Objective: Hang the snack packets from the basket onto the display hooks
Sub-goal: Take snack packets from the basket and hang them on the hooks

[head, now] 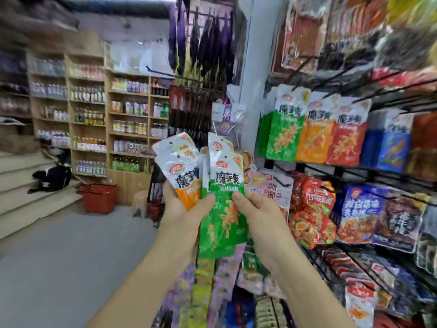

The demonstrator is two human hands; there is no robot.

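- Lettering on the green packets [227, 209] is showing as large dark Chinese characters, 魔芋爽, under a small red oval logo. The orange packets [183, 174] are carrying the same characters, with "20" printed on their silver tops.
- Similar packets are hanging side by side on the wire rack to the right: a green row [283, 133], an orange row [314, 138], a red row [345, 140] and a blue row [392, 145].
- A pink packet [272, 188] just behind the right hand is showing red Chinese characters and a small "100".
- A red basket [98, 197] is sitting on the floor well to the left, near wooden shelves [89, 114] that are holding rows of bottles. Its contents cannot be made out.
- The left hand [179, 209] is gripping the fanned orange packets near their lower ends, fingers wrapped behind and thumb lying across the front.
- The right hand [255, 214] is pinching the green packets at mid-height, thumb on the front and fingers curled behind.
- Both forearms are reaching up and forward, holding the packets in front of the rack and apart from the display hooks [163, 72], one of which is sticking out bare above them.
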